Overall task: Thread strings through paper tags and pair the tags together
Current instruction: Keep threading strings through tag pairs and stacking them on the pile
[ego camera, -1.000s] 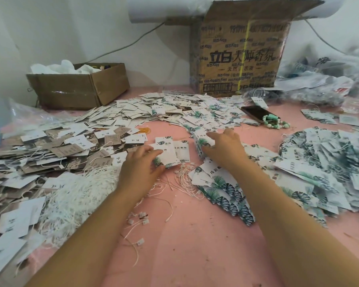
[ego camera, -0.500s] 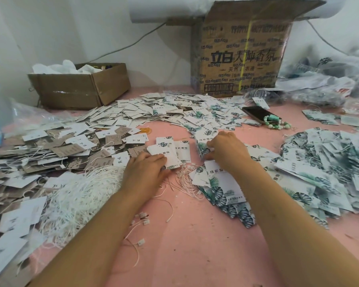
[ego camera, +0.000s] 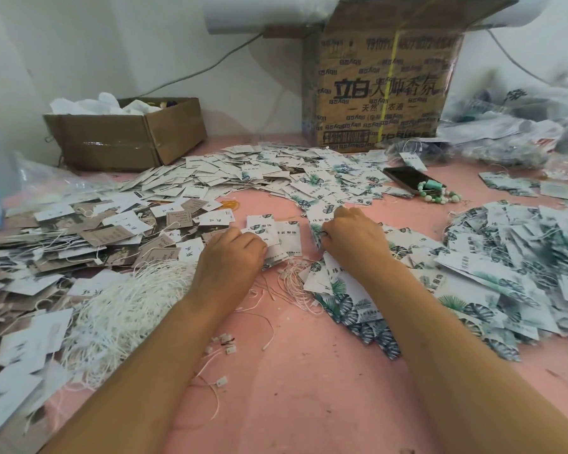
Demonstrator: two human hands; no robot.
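Since a second ago, the left hand (ego camera: pixel 230 260) has slid a little to the right, further onto the small stack of tags (ego camera: pixel 286 237). The right hand (ego camera: pixel 354 239) has stayed in almost the same place.

The pink table (ego camera: pixel 309 404) fills most of the view. A big box (ego camera: pixel 381 93) with black letters stands at the back by the wall. A small box (ego camera: pixel 118 142) sits to its left. White tags (ego camera: pixel 243 172) lie spread out in front of the boxes. Brown and white tags (ego camera: pixel 63 234) are heaped on the left. Tags with green leaves (ego camera: pixel 522 257) are heaped on the right. A thick bunch of white strings (ego camera: pixel 122 306) lies just beside the left arm.

The left hand has its fingers curled over the small stack of tags and holds it down on the table. The right hand is close by, and its curled fingers pinch a leafy tag (ego camera: pixel 316 229) at the edge. The fingertips are mostly hidden.

A dark phone (ego camera: pixel 405 178) lies at the back right. Green beads (ego camera: pixel 440 194) rest on its near end. A few tiny white clips (ego camera: pixel 225 342) lie between the arms.
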